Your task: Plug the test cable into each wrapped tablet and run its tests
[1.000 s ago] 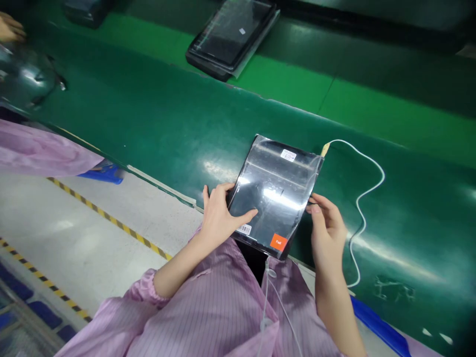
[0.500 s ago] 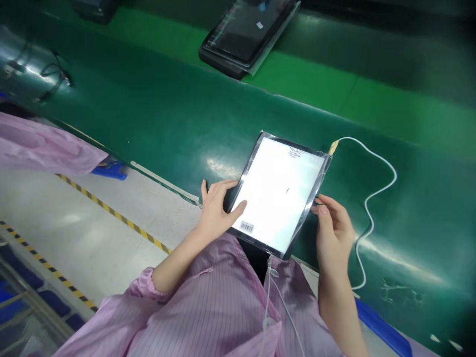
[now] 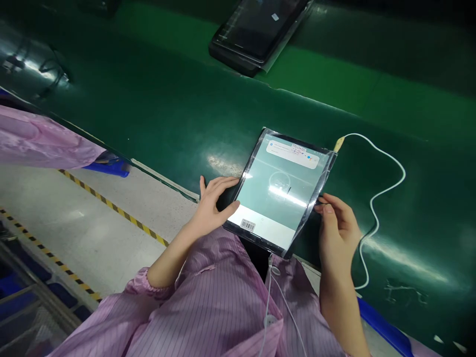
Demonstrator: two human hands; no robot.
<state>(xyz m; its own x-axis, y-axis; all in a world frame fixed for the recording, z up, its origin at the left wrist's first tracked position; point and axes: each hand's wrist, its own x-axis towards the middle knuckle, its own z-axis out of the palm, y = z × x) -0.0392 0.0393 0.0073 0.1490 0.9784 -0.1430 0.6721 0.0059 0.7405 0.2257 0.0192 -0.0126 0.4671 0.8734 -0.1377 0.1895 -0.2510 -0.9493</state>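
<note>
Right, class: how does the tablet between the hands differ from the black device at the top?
The tablet is lit up; the black device is dark. The left hand touches the tablet; no visible hand touches the black device. Both are black-edged.

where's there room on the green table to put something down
The largest open stretch of green table runs between the black cables and the tablet. Another lies right of the white cable, above the white scraps. Around the tablet it's crowded, with the left hand and right hand flanking it.
</note>
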